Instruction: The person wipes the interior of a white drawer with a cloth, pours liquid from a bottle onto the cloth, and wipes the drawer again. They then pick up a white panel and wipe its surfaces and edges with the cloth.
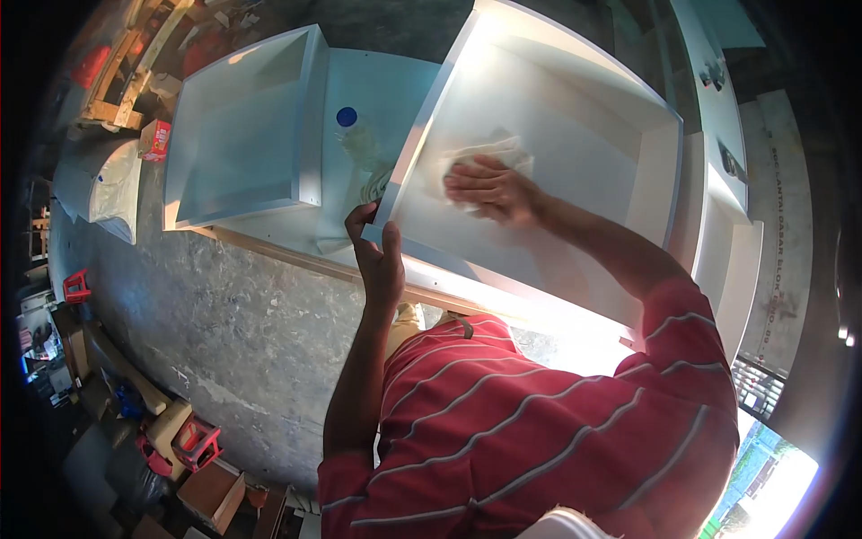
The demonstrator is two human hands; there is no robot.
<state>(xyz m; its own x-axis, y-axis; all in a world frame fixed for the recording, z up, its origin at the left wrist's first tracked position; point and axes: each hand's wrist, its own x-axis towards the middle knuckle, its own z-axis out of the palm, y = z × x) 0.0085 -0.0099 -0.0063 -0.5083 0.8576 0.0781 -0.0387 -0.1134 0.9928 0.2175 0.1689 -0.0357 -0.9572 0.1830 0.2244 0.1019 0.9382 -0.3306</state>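
Note:
A white open box like a drawer (575, 117) is tilted up in front of me, its inside facing me. My left hand (379, 260) grips the lower left corner of its frame, with the thumb on the near side and the fingers around the edge. Inside the box, my right hand (492, 190) presses a crumpled white cloth (514, 154) flat against the bottom panel. The fingers lie over the cloth and part of it is hidden beneath them.
A second white box (238, 135) stands at the left on the pale work surface (364, 76). Between the boxes lies a clear bottle with a blue cap (347, 117). More white panels (718, 135) stand at the right. Red stools (196, 442) are on the concrete floor (242, 332).

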